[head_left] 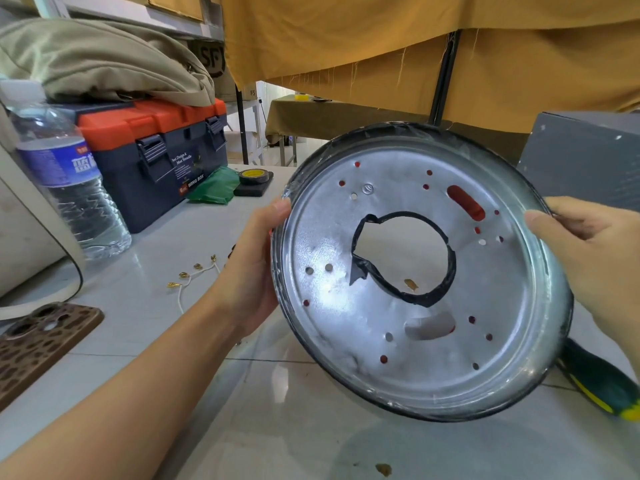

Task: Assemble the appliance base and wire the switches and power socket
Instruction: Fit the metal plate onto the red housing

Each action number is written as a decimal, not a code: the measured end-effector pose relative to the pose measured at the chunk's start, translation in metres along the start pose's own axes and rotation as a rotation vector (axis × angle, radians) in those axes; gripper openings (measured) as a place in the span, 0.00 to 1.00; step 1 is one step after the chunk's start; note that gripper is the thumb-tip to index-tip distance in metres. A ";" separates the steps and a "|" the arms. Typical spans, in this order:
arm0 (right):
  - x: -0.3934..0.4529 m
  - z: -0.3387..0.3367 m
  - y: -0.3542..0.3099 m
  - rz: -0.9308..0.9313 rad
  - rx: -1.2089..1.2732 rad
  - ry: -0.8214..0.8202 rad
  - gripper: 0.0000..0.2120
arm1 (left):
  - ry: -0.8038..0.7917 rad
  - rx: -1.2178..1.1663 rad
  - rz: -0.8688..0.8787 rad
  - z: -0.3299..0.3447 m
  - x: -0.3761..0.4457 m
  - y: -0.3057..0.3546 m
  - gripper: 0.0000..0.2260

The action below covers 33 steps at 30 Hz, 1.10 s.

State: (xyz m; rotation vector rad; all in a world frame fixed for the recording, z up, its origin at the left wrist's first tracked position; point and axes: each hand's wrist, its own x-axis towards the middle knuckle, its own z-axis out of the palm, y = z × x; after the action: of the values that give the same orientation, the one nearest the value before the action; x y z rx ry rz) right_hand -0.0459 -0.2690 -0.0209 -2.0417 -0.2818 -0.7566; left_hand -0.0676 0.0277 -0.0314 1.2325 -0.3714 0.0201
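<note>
You've got silver plate (398,358) with black-taped hole, orange-lidded navy toolbox (152,147), leopard-spotted brown phone case (38,341), mustard cloth (381,39).

The round metal base plate (422,271) is held up off the table, tilted, its dished silver face toward the camera. Black tape wraps its outer rim and lines the ragged central hole. Small round holes pepper the face; one oblong slot sits at about 1 o'clock, another at 6. White wires with brass terminals (194,275) lie on the table at the plate's 9 o'clock.
</note>
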 end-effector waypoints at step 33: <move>0.007 -0.015 0.014 0.468 -0.139 -0.690 0.13 | 0.258 0.494 -0.442 -0.011 0.004 0.004 0.13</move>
State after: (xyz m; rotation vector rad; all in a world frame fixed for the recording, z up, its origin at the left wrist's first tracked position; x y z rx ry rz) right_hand -0.0399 -0.2897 -0.0207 -2.3223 -0.1223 0.2374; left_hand -0.0617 0.0388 -0.0303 1.7561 0.1487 -0.1137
